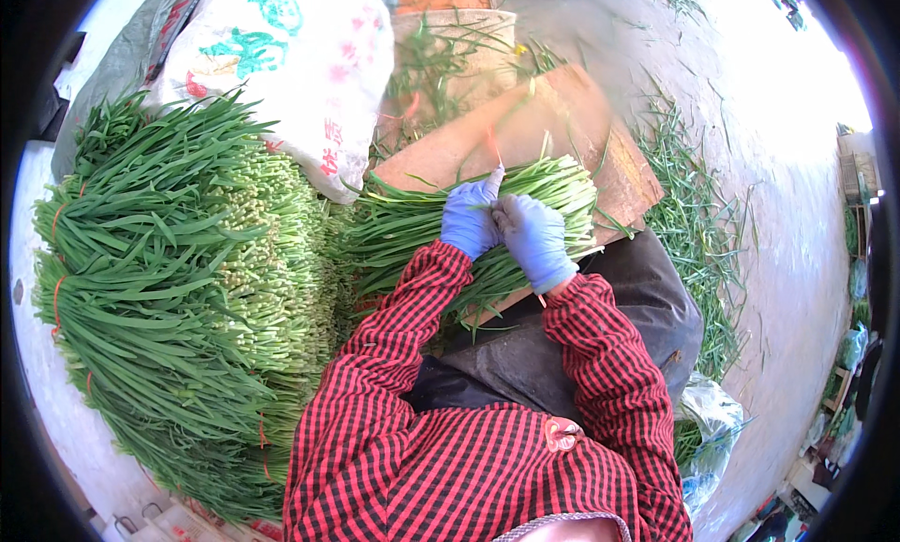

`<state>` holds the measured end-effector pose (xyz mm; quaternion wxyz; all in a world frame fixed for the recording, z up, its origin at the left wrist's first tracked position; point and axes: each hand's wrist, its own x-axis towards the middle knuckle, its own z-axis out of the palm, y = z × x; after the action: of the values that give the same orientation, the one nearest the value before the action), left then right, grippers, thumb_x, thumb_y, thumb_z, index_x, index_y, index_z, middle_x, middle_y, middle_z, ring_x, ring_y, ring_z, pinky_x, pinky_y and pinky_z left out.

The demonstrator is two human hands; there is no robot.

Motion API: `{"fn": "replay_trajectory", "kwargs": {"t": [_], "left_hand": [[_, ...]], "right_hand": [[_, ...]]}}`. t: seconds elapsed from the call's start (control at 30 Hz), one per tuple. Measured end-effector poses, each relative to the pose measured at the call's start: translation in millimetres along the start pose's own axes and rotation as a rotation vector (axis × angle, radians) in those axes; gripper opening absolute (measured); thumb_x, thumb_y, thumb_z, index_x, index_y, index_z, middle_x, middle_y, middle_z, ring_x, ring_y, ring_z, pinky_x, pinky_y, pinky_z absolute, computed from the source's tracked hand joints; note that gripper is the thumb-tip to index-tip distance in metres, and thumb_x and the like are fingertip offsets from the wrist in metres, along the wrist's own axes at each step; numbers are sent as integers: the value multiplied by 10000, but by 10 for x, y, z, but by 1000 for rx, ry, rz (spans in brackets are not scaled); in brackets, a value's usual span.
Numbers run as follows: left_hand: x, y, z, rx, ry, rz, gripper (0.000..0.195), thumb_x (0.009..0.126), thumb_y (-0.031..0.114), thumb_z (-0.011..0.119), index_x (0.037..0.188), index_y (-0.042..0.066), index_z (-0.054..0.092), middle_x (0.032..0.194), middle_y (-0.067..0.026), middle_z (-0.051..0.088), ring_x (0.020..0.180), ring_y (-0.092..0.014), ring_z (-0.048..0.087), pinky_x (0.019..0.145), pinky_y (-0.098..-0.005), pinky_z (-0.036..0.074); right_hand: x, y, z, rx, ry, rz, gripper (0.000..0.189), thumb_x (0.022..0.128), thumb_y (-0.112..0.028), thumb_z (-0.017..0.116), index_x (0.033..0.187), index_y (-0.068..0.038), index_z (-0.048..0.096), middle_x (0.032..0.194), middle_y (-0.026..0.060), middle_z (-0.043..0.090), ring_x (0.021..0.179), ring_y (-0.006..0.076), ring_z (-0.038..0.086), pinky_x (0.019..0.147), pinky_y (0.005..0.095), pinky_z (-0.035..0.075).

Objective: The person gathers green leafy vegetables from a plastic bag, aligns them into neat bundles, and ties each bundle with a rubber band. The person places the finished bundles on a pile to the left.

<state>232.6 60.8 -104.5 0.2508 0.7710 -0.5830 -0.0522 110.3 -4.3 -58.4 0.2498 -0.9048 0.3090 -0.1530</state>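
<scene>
Both hands wear blue-violet gloves and meet over a loose bundle of garlic chives [401, 222]. The bundle lies across a wooden board [513, 123] over the lap, leaves to the left and pale cut stems to the right. My left hand [470, 217] is curled on top of the chives, one finger pointing up. From that fingertip runs a thin orange string [495, 147], and the hand appears closed on it. Beside it, my right hand [534, 236] has its fingers bent in against the left; what they pinch is hidden.
Tied chive bundles [162, 282] are piled at the left, held by orange ties [58, 303]. Behind them stands a white woven sack [295, 71] with printed writing. Loose chive leaves [696, 261] litter the floor at the right. A clear plastic bag [710, 436] lies by the right elbow.
</scene>
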Motion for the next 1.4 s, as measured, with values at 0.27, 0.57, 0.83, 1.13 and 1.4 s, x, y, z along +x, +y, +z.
{"fn": "replay_trajectory", "kwargs": {"t": [0.27, 0.57, 0.83, 1.13, 1.4], "left_hand": [[45, 113, -189, -86, -97, -55, 1195, 517, 653, 856, 1419, 5, 416, 963, -178, 644, 918, -361, 634, 860, -448, 490], [-4, 158, -160, -58, -55, -59, 1194, 514, 645, 855, 1427, 17, 412, 1015, -153, 644, 972, -348, 623, 911, -446, 466], [-152, 237, -160, 51, 217, 92, 1092, 590, 661, 804, 1432, 66, 442, 1246, -160, 595, 1186, -324, 561, 1083, -443, 394], [-251, 211, -6, -68, 183, 253, 714, 795, 507, 682, 1344, 64, 568, 1331, -111, 603, 1247, -288, 557, 1089, -415, 424], [-317, 232, 64, -23, 272, 316, 584, 864, 455, 652, 1292, 60, 607, 1296, -95, 624, 1213, -248, 594, 1069, -402, 451]], "right_hand": [[-250, 814, -1110, 1028, 127, 425, 181, 910, -67, 661, 1078, -3, 644, 769, -15, 528, 665, 102, 472, 619, 265, 437], [43, 842, -1339, -129, 423, 36, 330, 830, -71, 685, 1159, -93, 667, 1023, 132, 682, 967, 278, 653, 848, 401, 519], [451, 600, -109, -331, 51, -27, 252, 834, -332, 641, 688, -139, 710, 687, 118, 682, 624, 307, 680, 577, 446, 506], [316, 692, -110, -231, 220, -149, 256, 842, -346, 692, 684, -146, 671, 626, 98, 628, 581, 307, 630, 532, 446, 475], [335, 652, -94, -208, 280, -142, 189, 854, -293, 694, 767, -127, 667, 663, 110, 638, 598, 324, 633, 563, 448, 484]]}}
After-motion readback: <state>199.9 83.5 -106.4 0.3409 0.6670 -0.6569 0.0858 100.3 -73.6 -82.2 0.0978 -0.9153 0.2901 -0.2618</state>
